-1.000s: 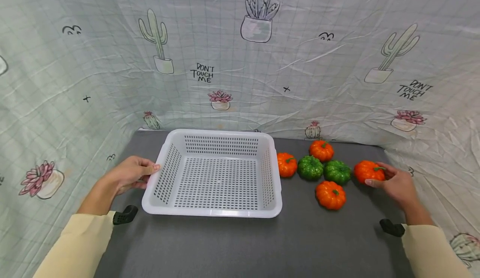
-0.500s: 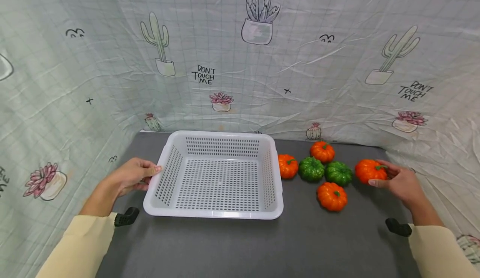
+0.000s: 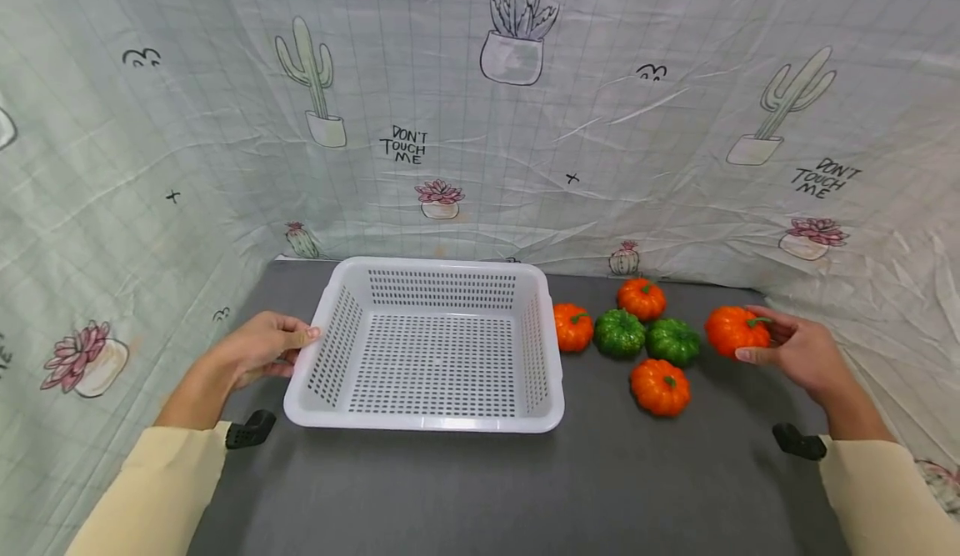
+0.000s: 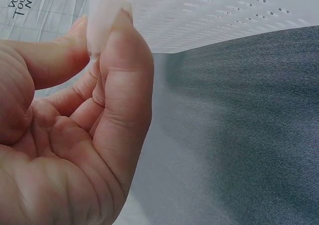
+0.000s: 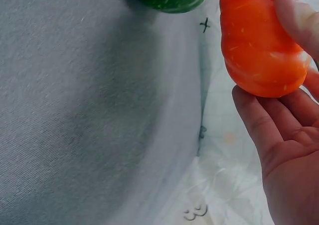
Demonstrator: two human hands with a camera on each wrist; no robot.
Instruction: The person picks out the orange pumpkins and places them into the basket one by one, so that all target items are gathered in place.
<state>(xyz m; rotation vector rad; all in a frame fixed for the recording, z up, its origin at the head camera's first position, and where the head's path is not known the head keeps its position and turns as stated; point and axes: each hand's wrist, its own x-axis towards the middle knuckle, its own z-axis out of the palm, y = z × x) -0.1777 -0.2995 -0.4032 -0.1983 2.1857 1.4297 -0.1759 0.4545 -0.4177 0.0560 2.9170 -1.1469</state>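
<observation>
A white plastic basket [image 3: 438, 425] with slotted walls and floor stands on the dark grey table, nothing in it. My left hand [image 3: 262, 348] pinches its left rim between thumb and fingers; the left wrist view shows the rim [image 4: 102, 26] caught there. Over at the right, my right hand [image 3: 806, 356] grips an orange pumpkin [image 3: 737, 332] with a green stem, thumb on the near side. In the right wrist view this pumpkin [image 5: 264, 46] hangs above the table, fingers beneath it and thumb across it.
Between basket and right hand sit more small pumpkins: orange ones at the basket's side [image 3: 573, 328], at the back [image 3: 641, 298] and in front [image 3: 660, 388], plus two green pumpkins [image 3: 619, 333] [image 3: 672, 342]. A printed cloth [image 3: 480, 147] encloses the table [image 3: 480, 498] behind and at both sides.
My right hand has raised the orange pumpkin off the table, and it now sits slightly higher in the head view. My left hand and the basket have stayed in place.
</observation>
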